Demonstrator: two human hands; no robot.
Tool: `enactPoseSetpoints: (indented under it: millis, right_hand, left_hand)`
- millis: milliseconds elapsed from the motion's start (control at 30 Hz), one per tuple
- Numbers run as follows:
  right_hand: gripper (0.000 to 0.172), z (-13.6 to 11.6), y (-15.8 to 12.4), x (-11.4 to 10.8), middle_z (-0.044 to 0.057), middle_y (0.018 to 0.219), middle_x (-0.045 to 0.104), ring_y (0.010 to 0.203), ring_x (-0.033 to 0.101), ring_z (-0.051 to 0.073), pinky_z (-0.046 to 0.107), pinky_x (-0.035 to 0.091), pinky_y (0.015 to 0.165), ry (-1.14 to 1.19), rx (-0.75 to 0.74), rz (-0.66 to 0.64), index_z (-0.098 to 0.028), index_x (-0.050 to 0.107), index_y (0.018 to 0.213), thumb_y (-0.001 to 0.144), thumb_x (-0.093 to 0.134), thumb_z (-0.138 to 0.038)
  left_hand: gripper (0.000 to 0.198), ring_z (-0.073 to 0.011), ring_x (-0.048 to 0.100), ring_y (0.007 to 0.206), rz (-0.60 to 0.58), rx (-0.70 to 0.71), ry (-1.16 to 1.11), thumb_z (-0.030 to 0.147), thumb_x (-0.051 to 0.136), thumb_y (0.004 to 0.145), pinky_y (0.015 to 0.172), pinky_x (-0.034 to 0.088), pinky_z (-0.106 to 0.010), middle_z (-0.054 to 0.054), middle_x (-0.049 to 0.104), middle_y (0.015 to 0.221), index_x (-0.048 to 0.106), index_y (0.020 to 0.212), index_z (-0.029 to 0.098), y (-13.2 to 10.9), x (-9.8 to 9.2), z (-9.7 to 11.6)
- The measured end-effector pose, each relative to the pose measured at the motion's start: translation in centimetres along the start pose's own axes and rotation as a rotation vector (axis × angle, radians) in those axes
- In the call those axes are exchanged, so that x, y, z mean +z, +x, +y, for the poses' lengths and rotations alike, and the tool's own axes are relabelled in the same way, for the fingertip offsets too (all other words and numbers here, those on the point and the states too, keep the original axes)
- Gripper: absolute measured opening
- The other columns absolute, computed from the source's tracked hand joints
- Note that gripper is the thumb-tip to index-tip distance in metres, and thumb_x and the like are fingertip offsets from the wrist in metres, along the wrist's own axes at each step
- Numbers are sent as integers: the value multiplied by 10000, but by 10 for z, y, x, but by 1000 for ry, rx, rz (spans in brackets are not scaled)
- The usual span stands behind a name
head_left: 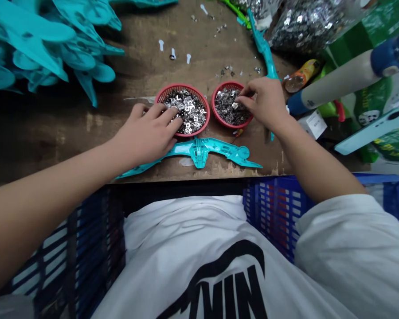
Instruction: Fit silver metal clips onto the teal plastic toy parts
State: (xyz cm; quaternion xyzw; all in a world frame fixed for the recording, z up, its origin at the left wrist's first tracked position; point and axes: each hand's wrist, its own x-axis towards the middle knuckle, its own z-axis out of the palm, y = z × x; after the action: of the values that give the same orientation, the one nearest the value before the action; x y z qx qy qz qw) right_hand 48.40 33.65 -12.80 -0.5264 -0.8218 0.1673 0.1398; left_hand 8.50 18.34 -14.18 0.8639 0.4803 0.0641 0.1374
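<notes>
My left hand (pixel 153 130) reaches over the near-left rim of a red plastic basket (pixel 206 119), its fingers apart and the tips at the small flat metal pieces (pixel 189 108) heaped inside. Over a second, smaller red basket (pixel 216 113), my right hand (pixel 261 99) is closed in a pinch, with a small shiny metal piece (pixel 235 105) at the fingertips. Finer metal parts (pixel 228 99) fill that basket. A turquoise bow-shaped plastic part (pixel 199 153) lies in front of both baskets, its left end partly under my left hand and forearm.
Turquoise plastic parts (pixel 36 44) are piled at the back left. Another turquoise piece (pixel 264 48) lies beyond my right hand. Bags of metal pieces (pixel 312 26), a grey-and-blue tube (pixel 339 77) and a phone-like light-green object (pixel 372 130) crowd the right. Blue crates (pixel 272 212) stand below the table edge.
</notes>
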Motion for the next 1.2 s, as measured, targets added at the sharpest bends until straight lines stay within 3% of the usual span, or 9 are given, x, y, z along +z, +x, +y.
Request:
enactPoseSetpoints:
  millis: [133, 233, 500, 633, 700, 800, 967, 1100, 1200]
  right_hand:
    - [357, -2, -12, 4, 119, 1082, 927, 1156, 849, 443, 711, 707, 1137, 111, 29, 50, -369, 811, 993, 1060, 1031, -642]
    - [316, 0, -22, 7, 109, 1057, 908, 1086, 863, 413, 682, 736, 1086, 178, 58, 88, -332, 824, 1020, 1032, 1059, -543]
    - [162, 9, -46, 12, 71, 1115, 905, 1075, 872, 352, 635, 766, 1105, 314, 41, 125, -302, 902, 1150, 1021, 1000, -304]
    - [83, 9, -50, 13, 79, 1144, 919, 1090, 888, 354, 617, 768, 1132, 343, 32, 131, -302, 900, 1103, 1052, 964, -317]
    - [91, 7, -50, 14, 81, 1145, 924, 1084, 895, 366, 622, 768, 1149, 336, 35, 102, -315, 901, 1123, 1065, 966, -341]
    - [156, 0, -50, 14, 78, 1214, 942, 1168, 904, 394, 629, 741, 1250, 284, 27, 50, -366, 906, 1233, 1088, 964, -369]
    - [249, -18, -53, 9, 82, 1454, 952, 1393, 880, 438, 683, 684, 1366, 134, 23, -91, -414, 913, 1384, 1165, 796, -401]
    - [313, -22, -51, 4, 113, 1543, 935, 1532, 820, 484, 733, 647, 1404, 51, 58, -81, -403, 933, 1425, 1158, 783, -470]
    - [304, -18, -48, 2, 109, 1545, 930, 1544, 807, 480, 731, 653, 1401, 41, 66, -74, -425, 941, 1409, 1149, 813, -516]
  left_hand:
    - [659, -597, 627, 1756, -1, -7, -25, 337, 668, 1123, 1380, 522, -861, -218, 684, 1920, 807, 1764, 267, -1, 1, -1]
    - [702, -553, 642, 1766, 2, 23, -21, 255, 591, 1121, 1383, 529, -840, -201, 671, 1943, 773, 1798, 278, -1, 1, -4]
    - [706, -555, 642, 1764, -30, 33, 47, 179, 478, 1130, 1383, 526, -853, -270, 659, 1931, 762, 1776, 179, -2, -2, -3]
    - [656, -493, 601, 1809, -14, 10, -5, 263, 511, 1176, 1478, 465, -802, -181, 661, 1957, 737, 1791, 250, -3, -3, 0]
    - [634, -510, 575, 1833, -54, -18, 10, 298, 481, 1201, 1486, 452, -821, -198, 626, 1985, 742, 1774, 222, -3, -5, 2]
    - [686, -541, 555, 1849, -104, -25, 69, 244, 387, 1192, 1450, 470, -856, -239, 579, 2014, 728, 1780, 156, -5, -6, 0]
    - [787, -538, 533, 1863, -67, -2, -62, 328, 508, 1129, 1479, 438, -882, -116, 595, 2030, 651, 1899, 242, -8, -4, -10]
    - [789, -567, 517, 1880, -98, -24, -95, 433, 527, 1117, 1457, 439, -889, -128, 569, 2047, 692, 1867, 251, -8, -3, -13]
    - [773, -539, 525, 1875, -95, -25, -74, 480, 488, 1151, 1445, 467, -839, -143, 581, 2036, 684, 1866, 262, -8, -3, -11]
